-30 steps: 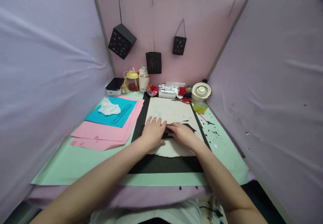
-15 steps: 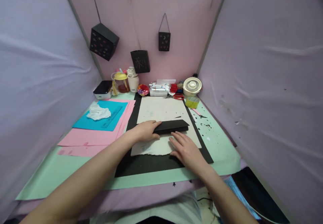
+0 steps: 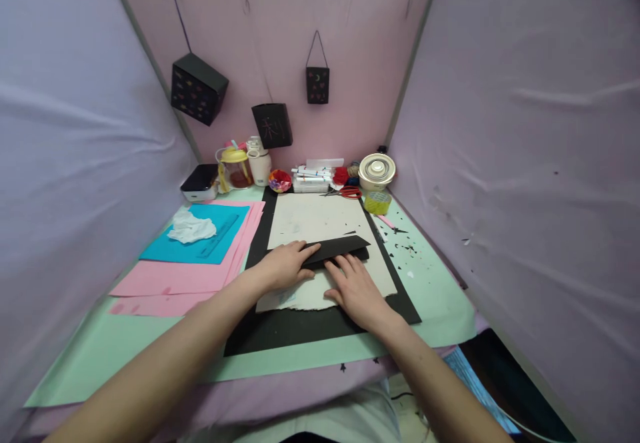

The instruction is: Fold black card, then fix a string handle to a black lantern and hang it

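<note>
A folded strip of black paper (image 3: 335,248) lies crosswise on the white board (image 3: 320,211), its upper flap lifted a little at the right end. My left hand (image 3: 287,264) holds the strip's left end, fingers over the top and thumb at the near edge. The fingers of my right hand (image 3: 354,288) are stretched out, their tips at the near edge beneath the raised flap. Under the board is a large black sheet (image 3: 300,334).
Pink sheets (image 3: 165,278), a blue sheet (image 3: 165,250) and a crumpled white tissue (image 3: 191,227) lie to the left. Red-handled scissors (image 3: 351,192), tape (image 3: 377,203) and markers (image 3: 313,178) stand behind. Black scraps (image 3: 407,248) are scattered right. Black paper boxes (image 3: 273,126) hang at the back.
My right hand has moved slightly left and forward, its fingertips now at the strip's near edge. The flap is raised more at the right end. My left hand stays on the left end.
</note>
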A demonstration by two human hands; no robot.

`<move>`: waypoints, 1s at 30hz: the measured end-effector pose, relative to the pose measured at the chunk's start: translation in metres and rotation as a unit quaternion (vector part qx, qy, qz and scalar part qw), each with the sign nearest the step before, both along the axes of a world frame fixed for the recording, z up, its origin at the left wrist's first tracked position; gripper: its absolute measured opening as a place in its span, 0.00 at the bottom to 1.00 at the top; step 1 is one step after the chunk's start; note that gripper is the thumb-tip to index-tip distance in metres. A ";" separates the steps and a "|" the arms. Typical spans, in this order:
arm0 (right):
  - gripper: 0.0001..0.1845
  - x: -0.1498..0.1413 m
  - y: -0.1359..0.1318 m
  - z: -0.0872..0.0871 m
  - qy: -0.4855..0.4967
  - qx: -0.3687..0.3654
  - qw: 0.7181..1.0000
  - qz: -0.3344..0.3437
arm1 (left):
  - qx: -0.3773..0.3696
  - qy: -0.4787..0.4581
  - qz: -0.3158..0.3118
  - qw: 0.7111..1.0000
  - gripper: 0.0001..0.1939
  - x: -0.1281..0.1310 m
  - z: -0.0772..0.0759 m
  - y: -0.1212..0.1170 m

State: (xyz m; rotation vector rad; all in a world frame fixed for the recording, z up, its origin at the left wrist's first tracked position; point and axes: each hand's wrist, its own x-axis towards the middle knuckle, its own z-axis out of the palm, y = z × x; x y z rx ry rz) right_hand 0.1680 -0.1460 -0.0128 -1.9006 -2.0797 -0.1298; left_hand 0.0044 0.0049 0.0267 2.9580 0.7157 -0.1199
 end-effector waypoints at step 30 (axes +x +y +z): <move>0.29 0.025 0.047 0.011 -0.077 -0.050 0.994 0.058 | 0.034 -0.016 0.052 0.998 0.33 -0.002 -0.021 -0.017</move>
